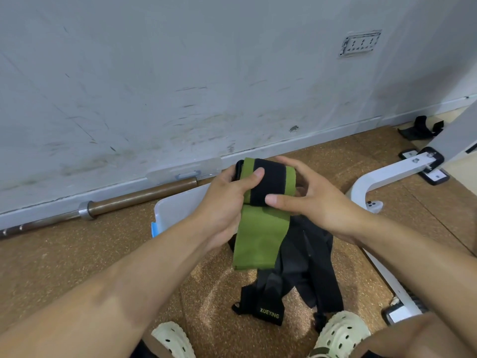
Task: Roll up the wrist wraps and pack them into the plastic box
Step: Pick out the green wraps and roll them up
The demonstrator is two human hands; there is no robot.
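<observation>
Both hands (227,202) (312,200), fingers clamped on green wrist wrap (260,228), plastic box (178,205) rim seemingly just behind

The green wrist wrap (260,236) was matt woven cloth, the plastic box (178,208) translucent and smooth, the floor (77,254) rough speckled cork.

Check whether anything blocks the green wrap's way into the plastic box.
Nothing visible does. Both hands, left and right, hold the green wrap just above the open plastic box.
</observation>
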